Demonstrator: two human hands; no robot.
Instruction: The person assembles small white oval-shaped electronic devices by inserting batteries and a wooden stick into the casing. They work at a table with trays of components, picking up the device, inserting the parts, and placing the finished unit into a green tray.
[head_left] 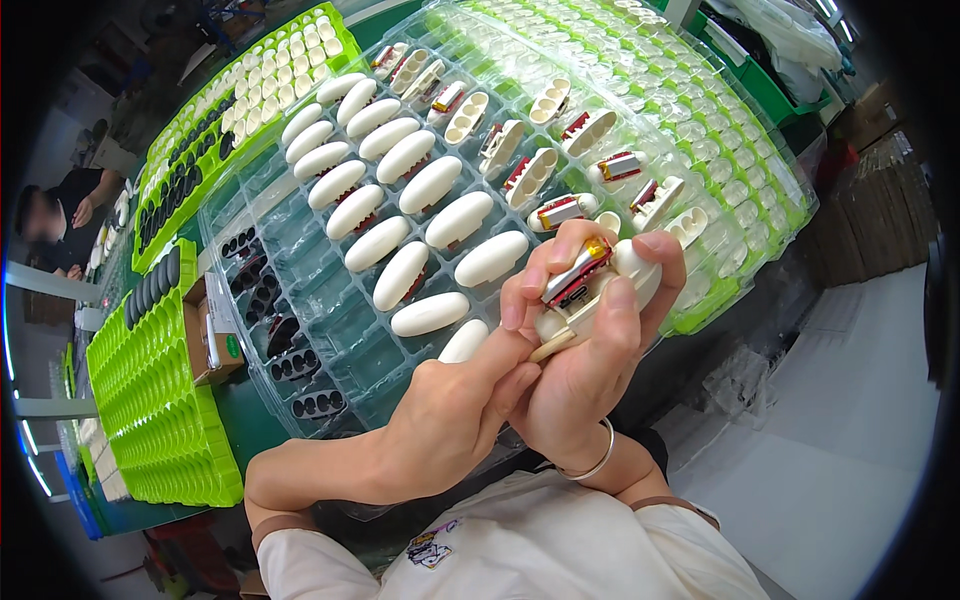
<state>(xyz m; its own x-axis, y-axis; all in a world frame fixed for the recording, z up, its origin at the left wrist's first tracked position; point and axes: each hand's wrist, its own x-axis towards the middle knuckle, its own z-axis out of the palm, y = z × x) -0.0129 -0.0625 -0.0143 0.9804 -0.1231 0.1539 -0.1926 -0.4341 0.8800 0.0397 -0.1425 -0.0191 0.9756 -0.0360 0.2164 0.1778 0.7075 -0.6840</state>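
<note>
My right hand (600, 370) grips a white oval shell (635, 265) with a small red and silver part (575, 272) set in it. My left hand (460, 410) reaches across from the left; its thumb and fingertips press on the red part and on a thin tan stick (552, 347) under the shell. Just beyond my hands lies a clear plastic tray (300, 250) with rows of closed white oval shells (430, 185) on its left half. Open shells with red and silver parts (620, 165) sit on its right half.
Green trays (150, 390) of white and black pieces stand at the left and far back. Black inserts (265, 290) sit in the clear tray's left cells. A small cardboard box (215, 330) rests beside them. Another person (60, 215) works at the far left. Cardboard cartons (860, 210) stack at right.
</note>
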